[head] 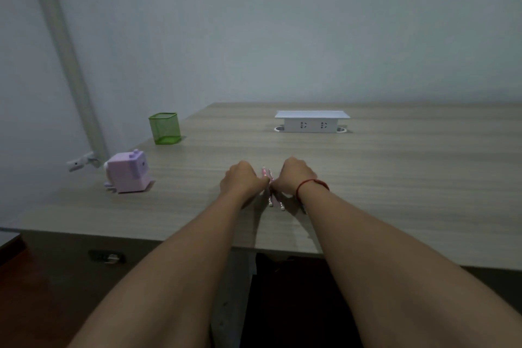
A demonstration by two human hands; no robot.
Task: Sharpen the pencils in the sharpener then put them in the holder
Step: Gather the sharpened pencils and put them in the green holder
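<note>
Several pink pencils [268, 175] lie bunched on the wooden table [395, 178], pointing away from me. My left hand [243, 178] and my right hand [295, 176] sit on either side of the bunch, fingers curled down onto the pencils and pinching them together. Much of the pencils is hidden under the fingers; their near ends poke out towards me. A lilac box-shaped sharpener [128, 171] with a white crank stands at the table's left edge. Behind it stands a green mesh holder [165, 128], with nothing visible inside.
A white pop-up socket block [312, 121] stands at the back middle of the table. A red string bracelet [310, 185] circles my right wrist. A grey pipe [65, 51] runs up the wall at left. The table's near edge runs under my forearms.
</note>
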